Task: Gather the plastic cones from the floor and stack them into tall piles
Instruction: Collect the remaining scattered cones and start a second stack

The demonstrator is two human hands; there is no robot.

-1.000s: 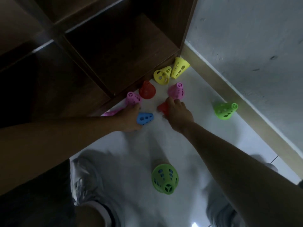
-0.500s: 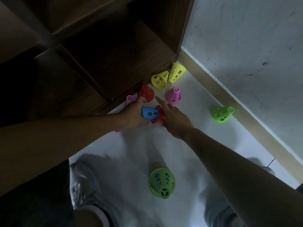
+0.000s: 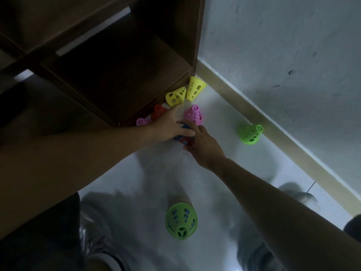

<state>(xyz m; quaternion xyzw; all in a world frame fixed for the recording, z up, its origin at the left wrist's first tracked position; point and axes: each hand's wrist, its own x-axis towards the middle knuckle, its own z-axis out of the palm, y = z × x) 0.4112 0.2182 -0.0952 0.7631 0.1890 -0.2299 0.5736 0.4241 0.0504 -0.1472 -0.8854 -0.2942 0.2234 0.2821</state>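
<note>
Blue perforated plastic cone [image 3: 184, 127] nested with red one, gripped under my left hand [image 3: 168, 127]; right hand [image 3: 203, 146] relaxed alongside; pair may separate if tilted.

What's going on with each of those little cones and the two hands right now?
Blue cone: held between both hands.
Red cone: under the blue one, mostly hidden.
Left hand: grips the blue cone.
Right hand: fingers touch the blue cone.
Yellow cones: tipped beside the shelf.
Pink cone: upright.
Green stack: upright.
Green cone: tipped by the wall.
</note>
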